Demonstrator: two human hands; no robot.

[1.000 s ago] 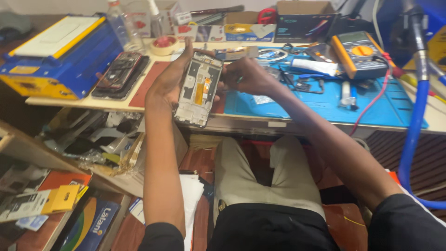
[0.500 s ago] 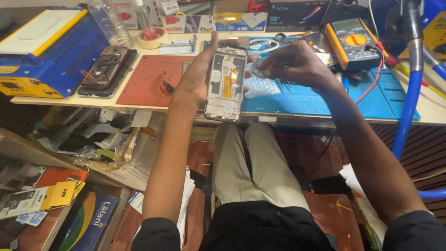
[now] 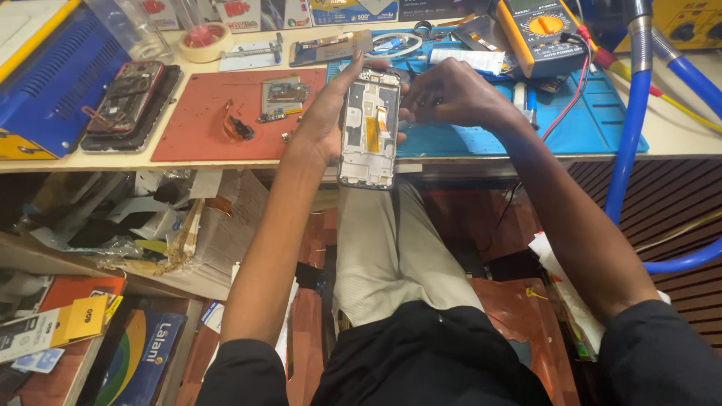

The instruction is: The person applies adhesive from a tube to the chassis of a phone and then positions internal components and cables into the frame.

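Observation:
My left hand [image 3: 325, 120] grips an opened phone frame [image 3: 368, 129] from its left side, holding it upright over the front edge of the workbench. The frame is white and silver inside, with an orange flex strip down its middle. My right hand [image 3: 450, 94] rests against the upper right corner of the frame, fingers curled and pinched at its edge; whether they hold a small part is hidden. Beneath both hands lie a blue work mat [image 3: 594, 124] and a red work mat [image 3: 207, 120].
A dismantled phone [image 3: 126, 96] lies left beside a blue and yellow machine [image 3: 41, 75]. Small circuit boards [image 3: 282, 96] sit on the red mat. An orange multimeter [image 3: 543, 34] stands at the back right, a blue hose [image 3: 630, 113] hangs right. Boxes and papers [image 3: 143, 225] crowd the shelf below.
The view has shifted, so the bench and hands sit further right and closer. The phone frame stays in my left hand; my right hand has moved in against its upper right corner.

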